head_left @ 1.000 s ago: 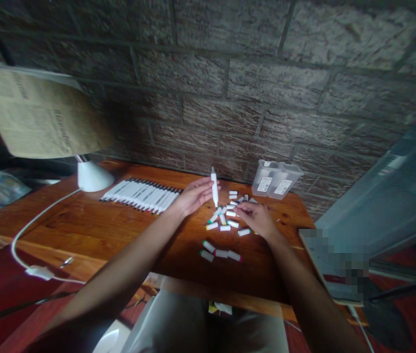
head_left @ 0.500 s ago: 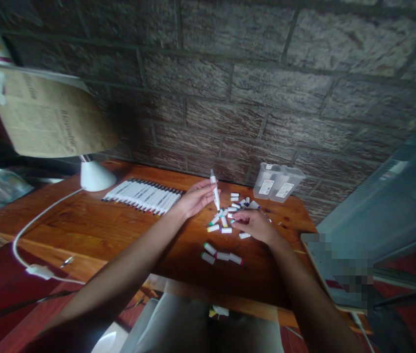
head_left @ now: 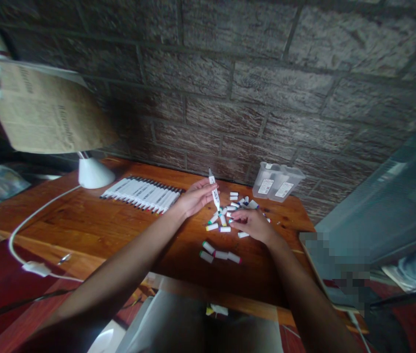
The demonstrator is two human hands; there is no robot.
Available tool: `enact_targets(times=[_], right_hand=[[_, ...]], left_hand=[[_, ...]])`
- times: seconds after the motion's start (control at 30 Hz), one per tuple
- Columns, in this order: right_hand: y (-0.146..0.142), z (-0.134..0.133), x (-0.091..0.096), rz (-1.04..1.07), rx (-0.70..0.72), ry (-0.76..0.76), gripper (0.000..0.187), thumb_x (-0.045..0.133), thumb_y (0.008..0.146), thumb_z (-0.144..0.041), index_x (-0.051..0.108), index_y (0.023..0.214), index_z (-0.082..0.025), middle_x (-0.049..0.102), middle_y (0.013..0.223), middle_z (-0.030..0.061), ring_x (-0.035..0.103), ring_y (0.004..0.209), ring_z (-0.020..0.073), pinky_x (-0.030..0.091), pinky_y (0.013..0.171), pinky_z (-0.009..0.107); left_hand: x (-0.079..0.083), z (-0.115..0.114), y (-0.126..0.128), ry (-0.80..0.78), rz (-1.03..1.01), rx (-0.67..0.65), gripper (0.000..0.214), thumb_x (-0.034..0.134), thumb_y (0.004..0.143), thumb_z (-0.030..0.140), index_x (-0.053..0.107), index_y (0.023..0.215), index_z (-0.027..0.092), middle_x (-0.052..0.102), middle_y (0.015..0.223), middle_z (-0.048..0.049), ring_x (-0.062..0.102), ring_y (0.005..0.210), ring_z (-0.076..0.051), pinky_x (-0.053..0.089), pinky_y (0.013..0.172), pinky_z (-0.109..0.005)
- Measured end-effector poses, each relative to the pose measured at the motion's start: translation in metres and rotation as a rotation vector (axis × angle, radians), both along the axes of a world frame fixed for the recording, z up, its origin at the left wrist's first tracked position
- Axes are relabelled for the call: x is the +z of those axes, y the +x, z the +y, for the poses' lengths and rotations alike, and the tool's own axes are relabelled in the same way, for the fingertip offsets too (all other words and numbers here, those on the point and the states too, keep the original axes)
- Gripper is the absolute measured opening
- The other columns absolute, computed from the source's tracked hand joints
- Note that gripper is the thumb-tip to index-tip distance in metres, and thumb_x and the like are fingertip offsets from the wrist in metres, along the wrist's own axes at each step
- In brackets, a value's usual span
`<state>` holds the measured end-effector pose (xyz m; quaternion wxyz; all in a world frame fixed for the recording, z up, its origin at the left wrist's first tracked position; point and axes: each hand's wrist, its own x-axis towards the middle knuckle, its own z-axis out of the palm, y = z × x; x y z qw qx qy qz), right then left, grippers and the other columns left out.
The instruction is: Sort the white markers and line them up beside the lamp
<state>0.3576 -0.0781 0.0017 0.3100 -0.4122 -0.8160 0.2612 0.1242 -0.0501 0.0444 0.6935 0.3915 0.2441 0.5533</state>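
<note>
From here, the lamp stands at the far left of the wooden surface, with a row of markers lying side by side next to it. The left hand has its grip closed on a single marker, near upright and slightly tilted, beside scattered caps. The right hand's grip is pinched on a teal-ended cap. Clear boxes stand behind, further right.

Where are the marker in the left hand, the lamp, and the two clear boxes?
Marker [head_left: 215, 195]: head view, on its white barrel.
Lamp [head_left: 51, 108]: head view, on its shade.
Clear boxes [head_left: 276, 187]: head view, between their labels.
</note>
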Motion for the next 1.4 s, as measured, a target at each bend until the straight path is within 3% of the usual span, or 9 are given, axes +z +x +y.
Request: enact_targets(times=[0.2,0.33,0.47,0.53,0.63,0.73,0.87,1.07,1.4], right_hand=[[0.0,0.001,-0.002,0.022,-0.03,0.014,0.019,0.071,0.077,-0.028,0.074,0.093,-0.019,0.075,0.092,0.0063,0.067,0.071,0.0165,0.054,0.068,0.03],[-0.001,-0.004,0.008,0.054,-0.007,0.036,0.018,0.069,0.08,-0.033,0.073,0.093,-0.02,0.074,0.089,0.0046,0.066,0.073,0.016,0.052,0.071,0.029],[-0.018,-0.028,0.029,0.029,0.164,0.053,0.022,0.067,0.083,-0.042,0.073,0.089,-0.022,0.072,0.084,0.0025,0.063,0.071,0.0146,0.049,0.067,0.026],[-0.033,-0.044,0.036,-0.01,0.265,0.109,0.032,0.073,0.077,-0.046,0.072,0.099,-0.024,0.07,0.09,0.0032,0.063,0.08,0.0168,0.05,0.072,0.028],[-0.057,-0.065,0.034,-0.117,0.37,0.248,0.044,0.075,0.072,-0.051,0.069,0.107,-0.026,0.068,0.104,0.0054,0.062,0.094,0.0203,0.049,0.084,0.031],[-0.071,-0.072,0.022,-0.225,0.428,0.381,0.024,0.066,0.085,-0.042,0.07,0.101,-0.025,0.067,0.099,0.0054,0.06,0.096,0.0198,0.047,0.085,0.031],[-0.066,-0.058,0.009,-0.272,0.285,0.459,0.016,0.057,0.092,-0.034,0.07,0.092,-0.024,0.066,0.092,0.0055,0.059,0.093,0.0198,0.047,0.086,0.032],[-0.045,-0.029,0.007,-0.255,0.102,0.464,0.011,0.064,0.087,-0.034,0.071,0.09,-0.025,0.066,0.095,0.0052,0.06,0.095,0.0201,0.047,0.085,0.031],[-0.039,-0.022,0.01,-0.105,0.074,0.346,0.013,0.071,0.081,-0.035,0.071,0.089,-0.024,0.068,0.092,0.0042,0.062,0.089,0.0192,0.048,0.081,0.031]], left_hand=[[0.0,0.0,0.002,-0.002,0.035,0.043,0.022,0.079,0.069,0.015,0.063,0.084,0.013,0.068,0.075,0.0017,0.065,0.065,-0.006,0.053,0.066,-0.016],[-0.001,0.0,0.004,0.009,0.048,0.067,0.025,0.081,0.068,0.019,0.063,0.084,0.013,0.067,0.075,0.0023,0.064,0.064,-0.005,0.052,0.065,-0.015],[-0.005,0.007,0.002,0.009,0.0,0.113,0.028,0.081,0.069,0.026,0.063,0.086,0.013,0.067,0.076,0.0014,0.064,0.062,-0.006,0.052,0.062,-0.016],[-0.006,0.01,0.0,-0.008,-0.023,0.167,0.028,0.081,0.07,0.028,0.063,0.086,0.013,0.067,0.075,0.0013,0.063,0.06,-0.006,0.051,0.06,-0.016],[-0.003,0.013,-0.004,-0.052,-0.036,0.267,0.028,0.079,0.072,0.031,0.062,0.085,0.013,0.066,0.072,0.0016,0.06,0.056,-0.005,0.05,0.056,-0.016],[0.001,0.014,-0.007,-0.074,-0.057,0.324,0.03,0.079,0.073,0.035,0.061,0.084,0.013,0.065,0.068,0.0015,0.058,0.052,-0.004,0.049,0.053,-0.015],[0.004,0.014,-0.008,-0.099,-0.06,0.32,0.029,0.077,0.075,0.036,0.062,0.083,0.012,0.066,0.07,-0.0005,0.058,0.051,-0.005,0.049,0.051,-0.015],[-0.001,0.014,-0.005,-0.083,-0.072,0.229,0.019,0.072,0.081,0.029,0.064,0.088,0.012,0.071,0.081,-0.0037,0.065,0.062,-0.007,0.055,0.065,-0.019],[-0.001,0.01,-0.004,-0.054,-0.101,0.142,0.013,0.068,0.084,0.022,0.065,0.092,0.012,0.072,0.093,-0.0071,0.069,0.075,-0.011,0.056,0.075,-0.022]])
